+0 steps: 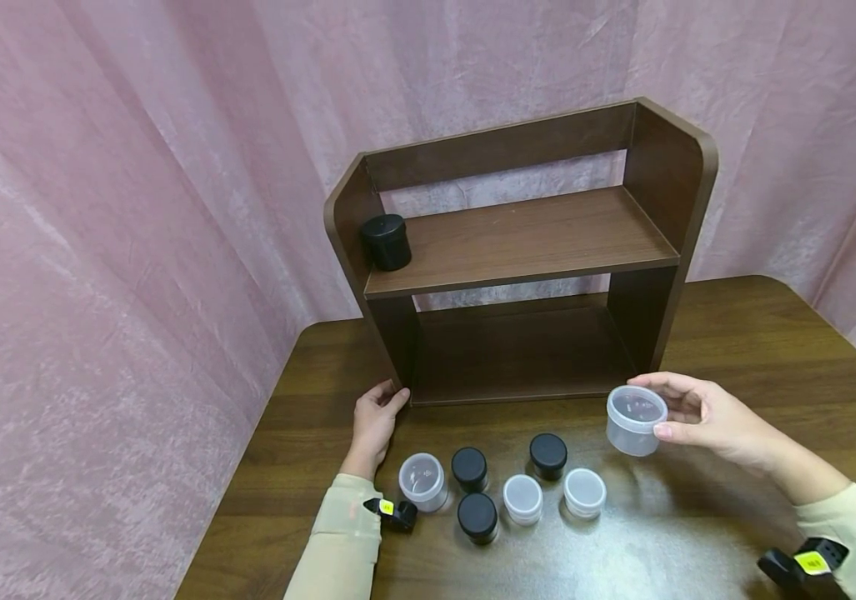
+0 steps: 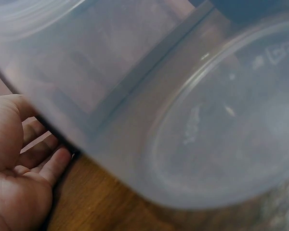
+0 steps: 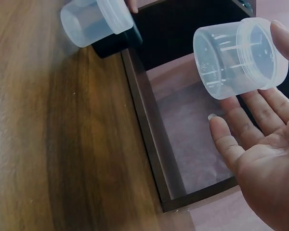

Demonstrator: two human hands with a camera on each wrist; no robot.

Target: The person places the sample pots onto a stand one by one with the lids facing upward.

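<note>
My right hand (image 1: 713,417) holds a clear plastic jar (image 1: 633,421) between thumb and fingers, raised off the table in front of the shelf's lower right corner. In the right wrist view the same jar (image 3: 226,62) lies between the thumb and the extended fingers. At the lower left corner of the brown wooden shelf (image 1: 521,233), my left hand (image 1: 373,421) touches the side panel with relaxed fingers. Beside its wrist stands another clear jar (image 1: 422,483), which blocks much of the left wrist view. A black jar (image 1: 387,242) sits on the upper board's left end.
Three small jars with black lids (image 1: 470,467) and two with whitish lids (image 1: 523,498) stand in a loose group on the wooden table (image 1: 277,492), in front of the shelf. A pink curtain (image 1: 172,208) hangs behind and to the left.
</note>
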